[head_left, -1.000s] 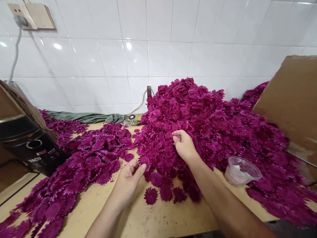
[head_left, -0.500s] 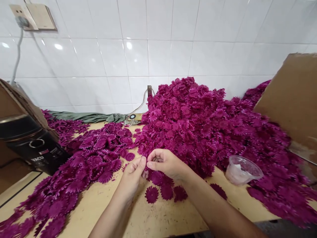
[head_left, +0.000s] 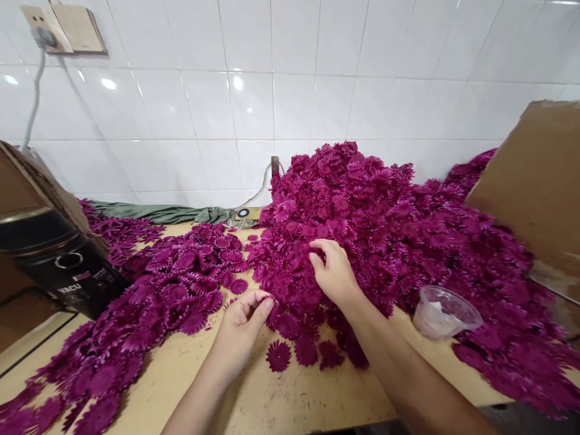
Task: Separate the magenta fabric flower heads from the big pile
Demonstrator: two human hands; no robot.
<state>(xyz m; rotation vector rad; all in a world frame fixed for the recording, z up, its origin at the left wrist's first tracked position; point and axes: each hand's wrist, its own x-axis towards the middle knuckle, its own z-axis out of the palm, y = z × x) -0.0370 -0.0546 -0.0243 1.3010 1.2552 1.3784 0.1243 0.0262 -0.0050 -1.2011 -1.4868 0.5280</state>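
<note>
My left hand (head_left: 244, 320) is closed in a pinch, thumb against forefinger, on a magenta fabric flower piece that shows partly at the fingertips. My right hand (head_left: 334, 270) is at the near face of a tall heap of magenta flower pieces (head_left: 344, 199). Its thumb and curled forefinger are apart, and its fingertips are against or just in front of the heap; I see nothing held between them. Below the hands, several loose flower pieces (head_left: 278, 356) lie flat on the wooden table (head_left: 290, 399).
A second spread of flower pieces (head_left: 149, 308) covers the left side. A black canister (head_left: 67, 266) leans by a cardboard box (head_left: 31, 187). A clear plastic tub (head_left: 446, 311) with whitish contents stands at right, near a cardboard sheet (head_left: 530, 181). Behind is a tiled wall (head_left: 244, 103).
My right hand has moved away from my left hand, up and right to the heap, and its fingers have parted. My left hand stays nearly in place. Some pieces have slid down at the heap's front.
</note>
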